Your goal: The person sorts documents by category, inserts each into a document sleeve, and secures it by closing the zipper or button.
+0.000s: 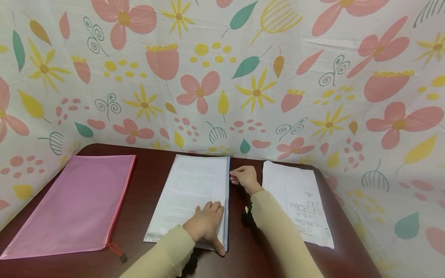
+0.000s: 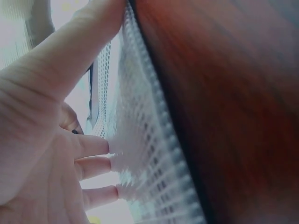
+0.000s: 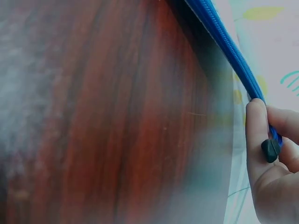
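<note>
A clear mesh zip folder with printed sheets inside lies in the middle of the head view. My left hand rests on its lower right part, fingers spread over the sheets and thumb at the bottom right corner. In the left wrist view, fingertips touch the folder's mesh. At the upper right edge, my right hand pinches the zipper pull. The right wrist view shows the blue zipper running to the thumb and finger, with the pull's blue cord and dark end bead hanging at them.
To the left lies a pink mesh zip folder with a red cord pull. A paper sheet with printed diagrams lies at right, partly under the right sleeve. A flowered curtain stands behind the dark wooden table.
</note>
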The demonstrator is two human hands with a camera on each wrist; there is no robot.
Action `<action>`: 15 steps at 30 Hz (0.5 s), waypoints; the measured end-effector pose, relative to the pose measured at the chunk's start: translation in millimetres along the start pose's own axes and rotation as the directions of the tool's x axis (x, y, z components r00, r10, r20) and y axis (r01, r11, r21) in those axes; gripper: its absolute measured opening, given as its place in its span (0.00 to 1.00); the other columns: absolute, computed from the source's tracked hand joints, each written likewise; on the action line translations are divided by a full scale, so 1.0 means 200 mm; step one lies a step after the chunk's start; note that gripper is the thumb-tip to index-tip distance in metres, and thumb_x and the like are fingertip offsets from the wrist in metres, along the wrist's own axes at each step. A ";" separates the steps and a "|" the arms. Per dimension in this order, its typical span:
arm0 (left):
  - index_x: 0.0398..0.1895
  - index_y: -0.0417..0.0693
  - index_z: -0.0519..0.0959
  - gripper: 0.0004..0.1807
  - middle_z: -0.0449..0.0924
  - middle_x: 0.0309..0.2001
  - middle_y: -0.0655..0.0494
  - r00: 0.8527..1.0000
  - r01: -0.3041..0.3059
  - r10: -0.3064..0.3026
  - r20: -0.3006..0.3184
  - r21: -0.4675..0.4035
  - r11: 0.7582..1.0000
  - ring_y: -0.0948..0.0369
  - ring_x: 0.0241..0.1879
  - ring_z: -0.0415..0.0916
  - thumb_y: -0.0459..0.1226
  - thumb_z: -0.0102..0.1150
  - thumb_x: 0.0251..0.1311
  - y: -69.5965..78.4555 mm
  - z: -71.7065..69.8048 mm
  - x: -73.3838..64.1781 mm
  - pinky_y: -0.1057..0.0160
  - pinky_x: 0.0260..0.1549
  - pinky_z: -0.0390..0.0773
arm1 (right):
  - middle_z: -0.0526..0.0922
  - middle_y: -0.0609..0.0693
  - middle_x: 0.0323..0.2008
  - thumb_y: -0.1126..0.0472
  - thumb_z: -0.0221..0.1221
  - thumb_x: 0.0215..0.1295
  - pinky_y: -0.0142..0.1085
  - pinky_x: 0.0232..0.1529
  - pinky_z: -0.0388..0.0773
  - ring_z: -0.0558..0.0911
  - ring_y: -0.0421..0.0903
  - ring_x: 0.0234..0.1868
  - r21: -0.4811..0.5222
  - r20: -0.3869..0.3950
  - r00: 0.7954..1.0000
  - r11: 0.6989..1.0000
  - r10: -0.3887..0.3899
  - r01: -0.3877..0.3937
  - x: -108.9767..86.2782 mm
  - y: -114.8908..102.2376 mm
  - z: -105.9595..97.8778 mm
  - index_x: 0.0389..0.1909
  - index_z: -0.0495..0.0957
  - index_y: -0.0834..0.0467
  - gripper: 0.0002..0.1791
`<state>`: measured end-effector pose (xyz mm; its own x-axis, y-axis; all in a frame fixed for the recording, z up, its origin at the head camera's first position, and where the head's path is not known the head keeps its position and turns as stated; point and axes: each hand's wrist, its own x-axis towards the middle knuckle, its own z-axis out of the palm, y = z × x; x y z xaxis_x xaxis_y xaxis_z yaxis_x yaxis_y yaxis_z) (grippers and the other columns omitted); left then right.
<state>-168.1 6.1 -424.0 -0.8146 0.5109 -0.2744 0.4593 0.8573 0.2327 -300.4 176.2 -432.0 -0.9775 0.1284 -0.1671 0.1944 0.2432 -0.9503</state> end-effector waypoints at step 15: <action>0.70 0.44 0.58 0.73 0.56 0.71 0.49 1.000 -0.009 0.008 -0.023 -0.012 1.000 0.49 0.70 0.52 0.68 0.74 0.13 0.00 0.00 -0.02 0.35 0.60 0.60 | 0.85 0.60 0.34 0.65 0.62 0.60 0.35 0.31 0.83 0.84 0.41 0.24 0.011 -0.069 0.998 1.000 0.000 0.001 0.07 -0.01 0.02 0.39 0.82 0.67 0.10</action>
<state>-166.0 4.0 -422.5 -0.8185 0.5166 -0.2514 0.4620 0.8519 0.2465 -315.1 173.5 -432.7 -0.9697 0.1941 -0.1482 0.1923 0.2328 -0.9533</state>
